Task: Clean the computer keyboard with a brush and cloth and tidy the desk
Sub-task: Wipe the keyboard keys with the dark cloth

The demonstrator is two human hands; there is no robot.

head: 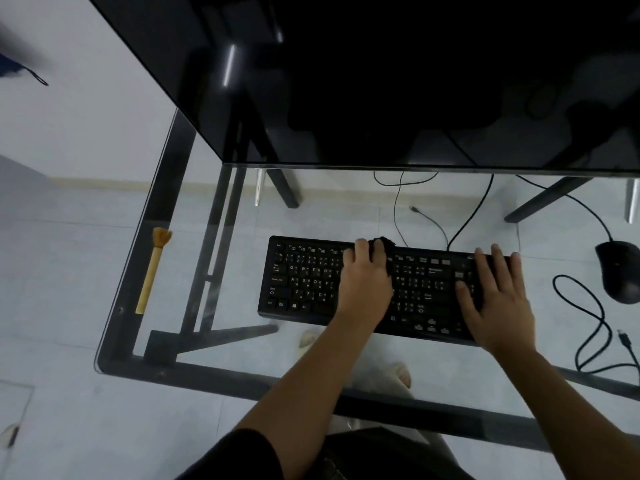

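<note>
A black keyboard (304,282) lies on the glass desk (242,355) in front of me. My left hand (367,278) presses a dark cloth (384,244) onto the middle of the keys; only a bit of cloth shows past the fingers. My right hand (495,292) lies flat with spread fingers on the keyboard's right end, holding nothing. A wooden brush (152,268) with tan bristles rests on the desk far to the left, bristles pointing away from me.
A large dark monitor (381,81) looms over the back of the desk. A black mouse (620,271) sits at the right, its cable (588,323) looping toward the front edge. More cables (467,216) trail behind the keyboard. Black frame bars show under the glass.
</note>
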